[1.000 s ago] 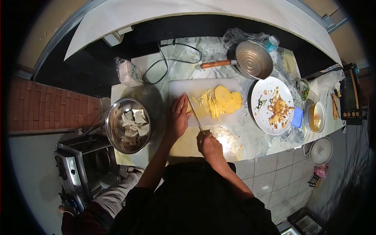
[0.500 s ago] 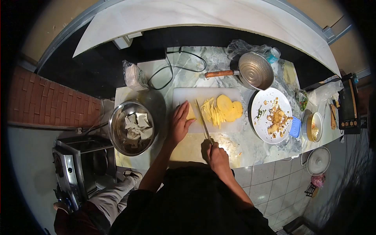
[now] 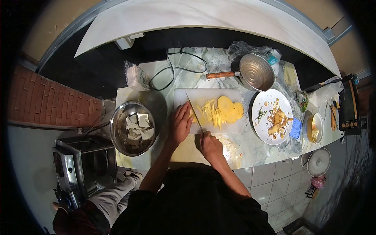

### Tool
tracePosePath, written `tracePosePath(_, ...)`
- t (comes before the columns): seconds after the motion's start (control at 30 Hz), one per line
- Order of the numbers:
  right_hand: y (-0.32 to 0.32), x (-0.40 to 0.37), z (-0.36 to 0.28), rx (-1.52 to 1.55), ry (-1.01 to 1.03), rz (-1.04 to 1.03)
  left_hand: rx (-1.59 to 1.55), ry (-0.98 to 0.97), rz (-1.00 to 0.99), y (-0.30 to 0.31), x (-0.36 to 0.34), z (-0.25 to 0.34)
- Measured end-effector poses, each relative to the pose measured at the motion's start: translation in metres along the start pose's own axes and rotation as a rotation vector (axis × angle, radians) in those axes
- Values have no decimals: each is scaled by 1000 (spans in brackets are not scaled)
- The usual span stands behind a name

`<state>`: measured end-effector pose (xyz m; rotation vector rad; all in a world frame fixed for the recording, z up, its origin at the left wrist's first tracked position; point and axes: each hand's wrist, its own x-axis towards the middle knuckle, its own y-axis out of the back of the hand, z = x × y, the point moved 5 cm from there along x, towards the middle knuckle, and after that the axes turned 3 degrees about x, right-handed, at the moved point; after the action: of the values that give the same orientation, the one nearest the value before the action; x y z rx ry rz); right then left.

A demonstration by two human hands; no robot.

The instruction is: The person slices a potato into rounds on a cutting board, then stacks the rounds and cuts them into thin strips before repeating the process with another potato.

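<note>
On the white cutting board (image 3: 231, 92), my left hand (image 3: 181, 124) presses down on yellow potato slices, its fingers together and mostly covering them. My right hand (image 3: 212, 147) is closed round the handle of a knife (image 3: 195, 113), whose blade lies slanted right beside my left fingertips. Thin yellow strips (image 3: 211, 114) lie to the right of the blade. Beyond them are round yellow slices (image 3: 225, 104), overlapping at the board's right side.
A steel bowl (image 3: 113, 129) with pale wrappers stands left. A saucepan (image 3: 256, 71), a white plate (image 3: 260, 131) of peelings, a blue lid (image 3: 295, 128) and a round container (image 3: 314, 128) are right. A cable (image 3: 172, 70) lies behind. Another person's leg (image 3: 113, 197) is lower left.
My right hand has moved left with the knife, and the blade has gone from beside the strips to my left fingertips. My left fingers are closer together over the slices.
</note>
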<state>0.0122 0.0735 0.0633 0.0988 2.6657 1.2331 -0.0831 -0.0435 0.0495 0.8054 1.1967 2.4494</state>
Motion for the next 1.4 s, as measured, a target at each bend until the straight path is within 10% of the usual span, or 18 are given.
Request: tracePosePath(1.4, 21, -54, 32, 23, -162, -82, -69, 46, 22, 0, -5, -1)
